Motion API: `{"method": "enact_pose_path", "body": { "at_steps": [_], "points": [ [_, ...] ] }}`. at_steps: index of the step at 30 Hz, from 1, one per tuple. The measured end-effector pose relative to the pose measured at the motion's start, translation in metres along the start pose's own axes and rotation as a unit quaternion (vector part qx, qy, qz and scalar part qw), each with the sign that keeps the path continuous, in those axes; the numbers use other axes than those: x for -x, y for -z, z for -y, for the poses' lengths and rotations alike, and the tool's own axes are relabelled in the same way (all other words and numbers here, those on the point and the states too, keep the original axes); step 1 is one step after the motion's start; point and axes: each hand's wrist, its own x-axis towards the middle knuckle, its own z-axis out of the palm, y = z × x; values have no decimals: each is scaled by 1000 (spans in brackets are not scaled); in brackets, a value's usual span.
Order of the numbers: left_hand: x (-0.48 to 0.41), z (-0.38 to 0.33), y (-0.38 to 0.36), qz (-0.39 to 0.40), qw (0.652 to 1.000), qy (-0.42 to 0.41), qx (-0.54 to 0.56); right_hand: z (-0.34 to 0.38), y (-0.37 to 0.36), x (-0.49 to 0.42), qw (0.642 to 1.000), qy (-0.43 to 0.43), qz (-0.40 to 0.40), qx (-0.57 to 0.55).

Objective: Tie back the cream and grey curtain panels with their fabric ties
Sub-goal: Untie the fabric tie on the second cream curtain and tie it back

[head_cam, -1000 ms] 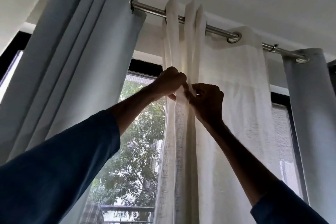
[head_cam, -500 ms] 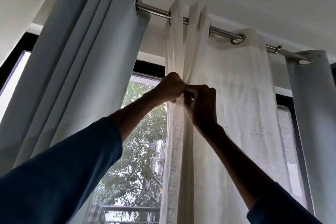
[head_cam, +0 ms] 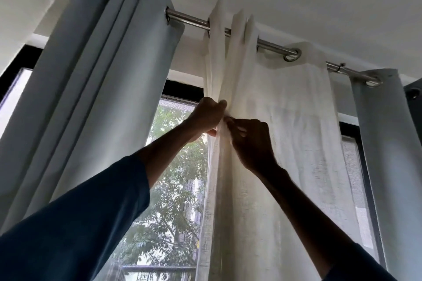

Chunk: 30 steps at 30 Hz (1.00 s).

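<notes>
Against a bright window [head_cam: 175,178] with trees beyond, my left hand [head_cam: 206,116] curls round the gathered folds of the cream curtain [head_cam: 296,143] below the steel rod [head_cam: 189,21]. My right hand [head_cam: 251,141] pinches the same fabric, and the grey curtain [head_cam: 102,75] hangs bunched at left.

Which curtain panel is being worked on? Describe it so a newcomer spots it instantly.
Follow the steel curtain rod across the top of the window. The cream panel hangs mid-rod, between the left grey panel and the right grey panel, its left folds bunched where the left hand and right hand grip it. Only it is pale and see-through; its neighbours are opaque grey.
</notes>
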Motion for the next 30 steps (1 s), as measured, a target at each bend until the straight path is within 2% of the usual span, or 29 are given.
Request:
{"method": "enact_pose_path", "body": {
  "at_steps": [2, 5, 7, 10, 13, 17, 22, 24, 26, 28, 30],
  "points": [
    [1, 3, 4, -4, 1000, -20, -15, -10, 9, 3, 998, -31, -60, -4],
    [2, 8, 7, -45, 985, -98, -135, -23, 21, 8, 984, -93, -147, 26],
    [9, 6, 0, -46, 972, -148, -179, -25, 21, 10, 984, -82, -145, 56],
    [17, 8, -17, -26, 957, -238, -163, -13, 7, 14, 992, -32, -117, 35],
    [18, 16, -25, -43, 933, -307, -183, -2, -6, 17, 994, -13, -105, 15],
    [21, 24, -25, -117, 945, -272, -141, -4, -5, 19, 991, -48, -119, -39],
    [14, 7, -31, -100, 982, -107, -118, -10, -13, 30, 998, -11, -46, 34],
    [7, 3, -33, -96, 985, -86, -117, -7, -12, 34, 999, 1, -12, 42],
    [0, 5, -32, -96, 981, -88, -144, -6, -6, 34, 1000, -2, 21, -1],
    [-5, 12, -29, -97, 975, -77, -186, -9, 7, 30, 990, -63, 69, -109],
    [-7, 17, -28, -96, 970, -81, -208, -23, 23, 24, 976, -131, 43, -169]
  ]
}}
